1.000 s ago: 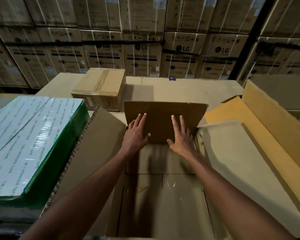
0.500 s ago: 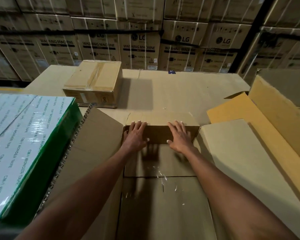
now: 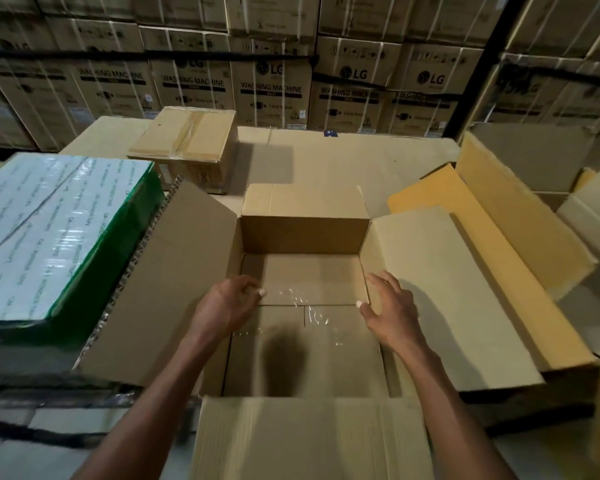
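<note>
Cardboard box (image 3: 305, 233) sits open on the surface (image 3: 326, 157), flaps (image 3: 447, 289) splayed outward. Empty, so judged light; walls stiff, flaps floppy. Left hand (image 3: 227, 304) and right hand (image 3: 392, 306) hover over its floor, loosely curled, holding nothing. Take the side walls.

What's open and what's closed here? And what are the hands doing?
Middle box: open, four flaps folded out, nothing inside, tape on its bottom.
Left hand: over the box, fingers loosely curled, holding nothing.
Right hand: over the box, fingers spread, holding nothing.
Small box: taped shut.
Green pack: sealed in shiny plastic wrap.
Box on the right: open, flaps spread.
Washing machine boxes: stacked, shut, strapped.
</note>
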{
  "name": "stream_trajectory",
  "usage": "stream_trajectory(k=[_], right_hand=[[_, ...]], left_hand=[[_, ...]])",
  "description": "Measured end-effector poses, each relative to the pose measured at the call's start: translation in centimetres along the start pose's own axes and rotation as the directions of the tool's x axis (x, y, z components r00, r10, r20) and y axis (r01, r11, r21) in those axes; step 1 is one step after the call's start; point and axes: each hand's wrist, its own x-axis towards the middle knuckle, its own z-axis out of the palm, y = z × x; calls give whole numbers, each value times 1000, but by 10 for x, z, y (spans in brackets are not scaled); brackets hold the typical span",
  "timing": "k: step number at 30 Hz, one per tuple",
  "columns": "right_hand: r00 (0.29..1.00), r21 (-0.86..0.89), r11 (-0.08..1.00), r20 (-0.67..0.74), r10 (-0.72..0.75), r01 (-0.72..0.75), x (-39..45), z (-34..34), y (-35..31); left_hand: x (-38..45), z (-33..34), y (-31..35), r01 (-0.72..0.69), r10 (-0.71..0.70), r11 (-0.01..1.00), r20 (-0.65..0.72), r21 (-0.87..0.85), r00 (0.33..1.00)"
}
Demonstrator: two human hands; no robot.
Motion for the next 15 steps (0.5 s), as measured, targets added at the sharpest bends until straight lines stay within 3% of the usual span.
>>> stream_trajectory(k=[6,15], right_hand=[[979,151,988,-202,40,-9,-105,-24,38],[984,289,957,-158,83,-34,-164,-32,77]], left_hand=[[-95,0,-4,54,-55,998,-182,-8,982],[-165,14,-31,182,-156,982,-332,48,930]])
